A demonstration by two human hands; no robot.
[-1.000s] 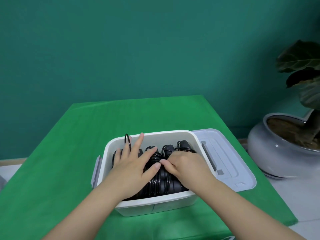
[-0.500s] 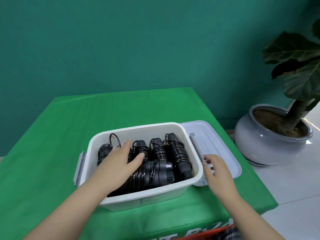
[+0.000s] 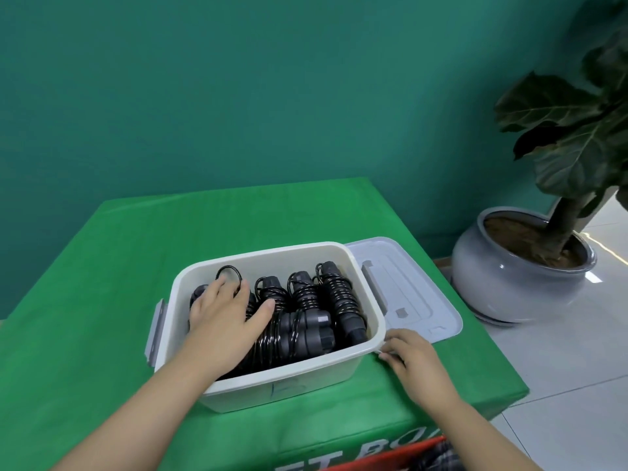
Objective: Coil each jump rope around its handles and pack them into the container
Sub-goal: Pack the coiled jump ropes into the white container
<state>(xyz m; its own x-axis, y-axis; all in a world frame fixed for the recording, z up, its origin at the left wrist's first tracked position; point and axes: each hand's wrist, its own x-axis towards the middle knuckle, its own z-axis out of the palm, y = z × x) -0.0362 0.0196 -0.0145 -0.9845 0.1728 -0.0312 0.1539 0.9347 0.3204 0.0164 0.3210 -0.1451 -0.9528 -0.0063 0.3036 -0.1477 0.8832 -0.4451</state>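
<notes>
Green table (image 3: 102,300), left hand (image 3: 221,321) covering coiled ropes (image 3: 336,297), right hand (image 3: 413,360) fingertips hidden

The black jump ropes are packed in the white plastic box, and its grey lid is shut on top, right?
Not quite. The head view shows the grey lid lying off to the right of the white plastic box, which is open. The black jump ropes are packed inside.

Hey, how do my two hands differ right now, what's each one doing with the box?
The left hand lies inside the white container, fingers spread flat on the coiled jump ropes; the right hand is outside, at the container's near right corner. The left hand presses down open-palmed; the right hand's fingers curl at the near edge of the grey lid, though whether they grip it is unclear. Both are bare.
</notes>
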